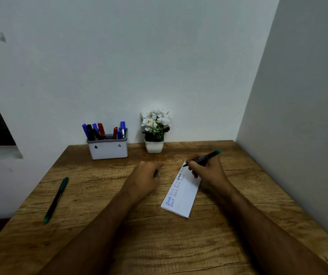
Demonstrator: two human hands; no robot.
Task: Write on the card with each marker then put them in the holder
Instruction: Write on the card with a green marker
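Far left on table (pixel 103 231): green marker (pixel 56 200), capped, untouched. Holder (pixel 107 150) at wall, markers' lower halves hidden inside. Left hand (pixel 146 176) clenched, grasping nothing visible. Card (pixel 182 192): handwriting illegible. Right hand (pixel 205 171) grasping green-ended marker (pixel 203 157), tip at card's far edge.

- Two green-ended markers: one in the right hand (pixel 206 171) — green marker (pixel 204 156) — and one lying on the wooden table (pixel 103 225), the loose marker (pixel 56 199).
- One white card (pixel 185 195).
- One holder (pixel 107 148), with roughly eight markers in it.
- One potted flower plant (pixel 155 130).
- Two hands; the left hand (pixel 147 175) holds nothing.
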